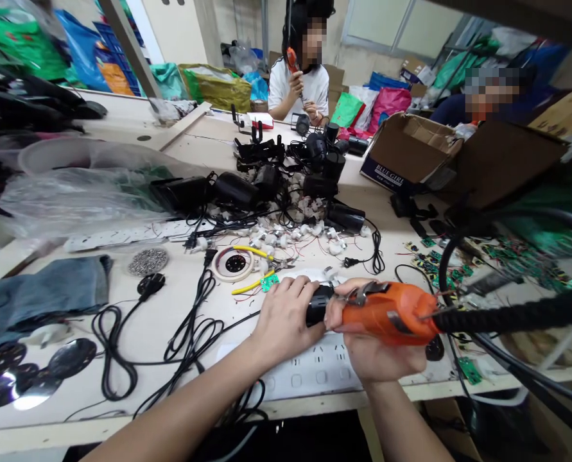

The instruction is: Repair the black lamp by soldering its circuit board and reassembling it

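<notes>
"Where are the hands?"
"Just below centre. The left hand [288, 314] grasps a black cylindrical part [317, 307]. The right hand [386, 356] grips an orange power tool [394, 311] at the part's three o'clock; its tip is hidden."
"What could go wrong?"
"A loosened left grip might let the part twist. A tug on the thick black cable [502, 317], farther out at three, could skew the tool toward the fingers."

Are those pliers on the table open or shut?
Open: the pliers lie with their yellow handles spread wide apart. The tips are too small to judge on their own.
</notes>
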A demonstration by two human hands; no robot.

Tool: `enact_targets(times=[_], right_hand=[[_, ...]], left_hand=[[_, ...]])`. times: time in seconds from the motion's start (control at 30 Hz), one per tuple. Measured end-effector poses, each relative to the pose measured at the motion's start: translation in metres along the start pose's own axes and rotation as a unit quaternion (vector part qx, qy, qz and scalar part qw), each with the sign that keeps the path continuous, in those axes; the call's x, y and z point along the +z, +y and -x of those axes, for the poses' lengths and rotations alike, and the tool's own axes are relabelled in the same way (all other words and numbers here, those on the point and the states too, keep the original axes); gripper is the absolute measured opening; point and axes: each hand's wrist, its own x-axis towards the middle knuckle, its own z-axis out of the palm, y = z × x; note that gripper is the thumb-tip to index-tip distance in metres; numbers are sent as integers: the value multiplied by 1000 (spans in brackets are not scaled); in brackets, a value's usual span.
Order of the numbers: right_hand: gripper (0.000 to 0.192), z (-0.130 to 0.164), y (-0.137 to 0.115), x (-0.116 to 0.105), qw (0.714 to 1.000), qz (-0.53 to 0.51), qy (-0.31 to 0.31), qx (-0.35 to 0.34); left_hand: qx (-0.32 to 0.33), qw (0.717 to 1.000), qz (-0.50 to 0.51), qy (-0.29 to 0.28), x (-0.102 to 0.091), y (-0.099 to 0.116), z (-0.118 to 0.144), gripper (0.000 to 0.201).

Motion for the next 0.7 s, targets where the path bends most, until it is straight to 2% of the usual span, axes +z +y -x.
enact_targets(times=[0.1, 0.23, 0.4, 0.5, 0.6, 0.7], right_hand=[[64, 3, 5, -2, 1000, 13, 25, -8], [68, 9, 6, -7, 1000, 2, 14, -4], [67, 0, -20, -6, 1000, -16, -8, 6], [73, -14, -30, -2, 999, -12, 6, -36], [75, -29, -23, 1, 998, -27, 5, -64], [70, -42, -7, 1, 998, -33, -3, -48]], left_hand=[[10, 1000, 4, 4, 3, -1, 1, 42], [7, 1000, 20, 22, 8, -1, 3, 45], [-13, 998, 49, 36, 7, 3, 3, 40], [-29, 997, 60, 24, 4, 5, 2, 44], [-42, 997, 64, 13, 2, 6, 2, 46], [-44, 997, 60, 16, 2, 6, 2, 48]])
